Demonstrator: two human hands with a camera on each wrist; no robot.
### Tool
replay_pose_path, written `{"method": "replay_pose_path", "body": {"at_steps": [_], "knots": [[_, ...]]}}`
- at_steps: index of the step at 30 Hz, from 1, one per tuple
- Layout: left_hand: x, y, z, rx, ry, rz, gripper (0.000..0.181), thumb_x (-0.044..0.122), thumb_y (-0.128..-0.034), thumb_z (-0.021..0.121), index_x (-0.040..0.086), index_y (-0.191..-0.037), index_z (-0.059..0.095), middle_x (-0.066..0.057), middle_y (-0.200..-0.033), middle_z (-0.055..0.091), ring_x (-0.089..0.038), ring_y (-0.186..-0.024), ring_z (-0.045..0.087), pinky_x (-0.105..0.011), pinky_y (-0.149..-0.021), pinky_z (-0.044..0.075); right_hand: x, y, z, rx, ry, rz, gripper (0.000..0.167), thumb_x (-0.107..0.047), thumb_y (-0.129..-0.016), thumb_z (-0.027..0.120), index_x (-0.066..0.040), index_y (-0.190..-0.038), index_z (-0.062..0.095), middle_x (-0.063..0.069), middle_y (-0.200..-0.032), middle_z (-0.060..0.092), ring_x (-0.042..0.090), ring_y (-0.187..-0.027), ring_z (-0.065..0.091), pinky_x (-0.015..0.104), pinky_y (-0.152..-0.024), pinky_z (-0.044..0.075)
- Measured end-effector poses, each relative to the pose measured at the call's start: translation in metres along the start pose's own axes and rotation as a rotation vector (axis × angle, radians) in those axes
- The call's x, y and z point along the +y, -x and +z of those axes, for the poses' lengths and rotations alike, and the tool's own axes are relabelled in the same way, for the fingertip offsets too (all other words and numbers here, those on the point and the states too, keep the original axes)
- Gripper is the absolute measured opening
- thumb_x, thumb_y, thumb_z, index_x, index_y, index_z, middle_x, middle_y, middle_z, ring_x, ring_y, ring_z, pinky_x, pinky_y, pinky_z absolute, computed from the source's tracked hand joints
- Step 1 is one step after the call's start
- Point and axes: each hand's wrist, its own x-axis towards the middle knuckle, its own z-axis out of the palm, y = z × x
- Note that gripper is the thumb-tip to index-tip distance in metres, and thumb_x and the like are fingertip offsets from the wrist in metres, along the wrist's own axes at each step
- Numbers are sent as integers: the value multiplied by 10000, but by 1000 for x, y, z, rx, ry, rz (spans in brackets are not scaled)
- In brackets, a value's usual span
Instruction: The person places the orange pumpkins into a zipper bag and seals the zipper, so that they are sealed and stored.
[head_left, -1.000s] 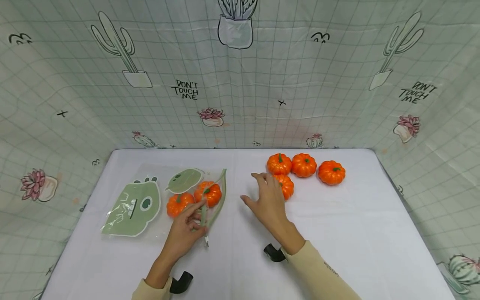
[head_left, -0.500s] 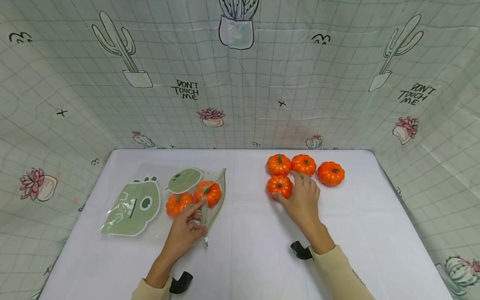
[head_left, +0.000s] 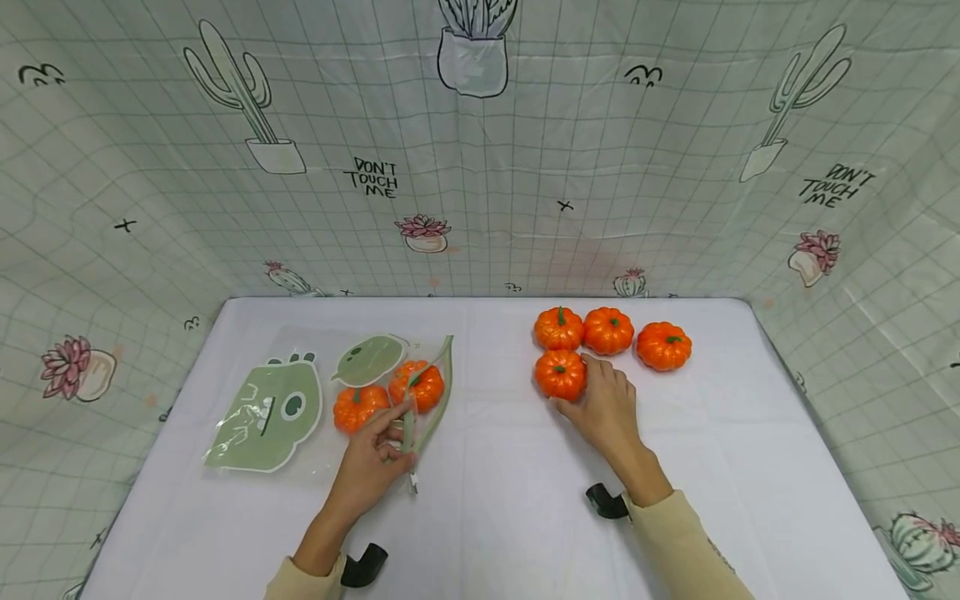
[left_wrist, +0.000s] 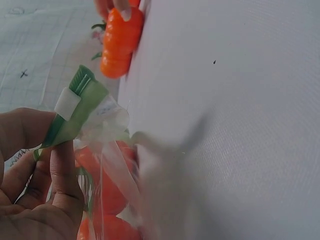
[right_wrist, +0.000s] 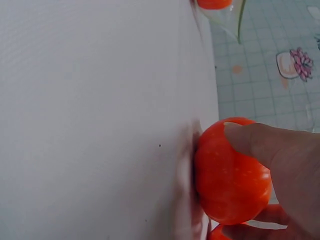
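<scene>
My left hand (head_left: pixel 371 467) pinches the green zip edge of a clear zip bag (head_left: pixel 262 425) printed with a green cartoon creature. Its mouth stands apart on the right side. In the left wrist view, thumb and fingers hold the zip strip (left_wrist: pixel 82 102) beside its white slider (left_wrist: pixel 67 103). Two small orange pumpkins (head_left: pixel 360 408) lie inside the bag. On the right, my right hand (head_left: pixel 611 412) grips another small pumpkin (head_left: pixel 559 375), which rests on the table. The right wrist view has the thumb across this pumpkin (right_wrist: pixel 232 175), with fingers partly hidden behind it.
Behind the gripped pumpkin sit two more pumpkins (head_left: pixel 558 328), close together, and a third pumpkin (head_left: pixel 663 347) lies farther right. A white cloth covers the table (head_left: pixel 495 500). Cactus-printed fabric (head_left: pixel 480 183) rises at the back and sides.
My right hand has moved right from the middle of the table to the front pumpkin, and its fingers have closed round it. The left hand and the bag have stayed in place.
</scene>
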Motion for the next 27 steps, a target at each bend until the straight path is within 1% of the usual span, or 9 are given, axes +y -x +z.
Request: {"method": "replay_pose_path", "body": {"at_steps": [7, 13, 18, 23, 27], "knots": [[-1, 0, 0, 1, 2, -1, 694, -187, -818, 746, -10, -1472, 596, -168, -1222, 640, -217, -969, 592, -163, -725, 554, 1, -5, 5, -14, -28, -2, 863, -262, -837, 900, 77, -1492, 452, 312, -1432, 560, 501, -1259, 491, 638, -1109, 365], [-1, 1, 0, -4, 3, -4, 695, -185, -823, 744, -9, -1477, 590, -164, -1287, 638, -216, -985, 585, -164, -735, 555, 0, -8, 6, -29, -40, 9, 872, -288, -833, 907, 76, -1482, 453, 292, -1448, 557, 496, -1250, 504, 648, -1088, 387], [0, 1, 1, -5, 0, -3, 698, -193, -822, 738, -12, -1479, 586, -170, -1335, 635, -214, -987, 588, -162, -731, 550, 0, -9, 6, -41, -69, 18, 868, -303, -809, 924, 60, -1461, 480, 265, -1436, 569, 478, -1245, 511, 633, -1101, 387], [0, 1, 1, -3, 2, 1, 697, -198, -818, 735, -19, -1475, 587, -174, -1332, 637, -205, -980, 591, -163, -727, 549, -2, -8, 6, -37, -100, -2, 868, -312, -787, 939, 52, -1449, 511, 250, -1416, 597, 467, -1236, 537, 629, -1099, 407], [0, 1, 1, 1, -2, -5, 689, -193, -821, 737, -17, -1471, 592, -170, -1284, 646, -201, -967, 589, -163, -716, 543, -11, -2, 9, -24, -119, -46, 864, -304, -772, 951, 58, -1432, 528, 251, -1386, 615, 458, -1225, 556, 621, -1084, 438]]}}
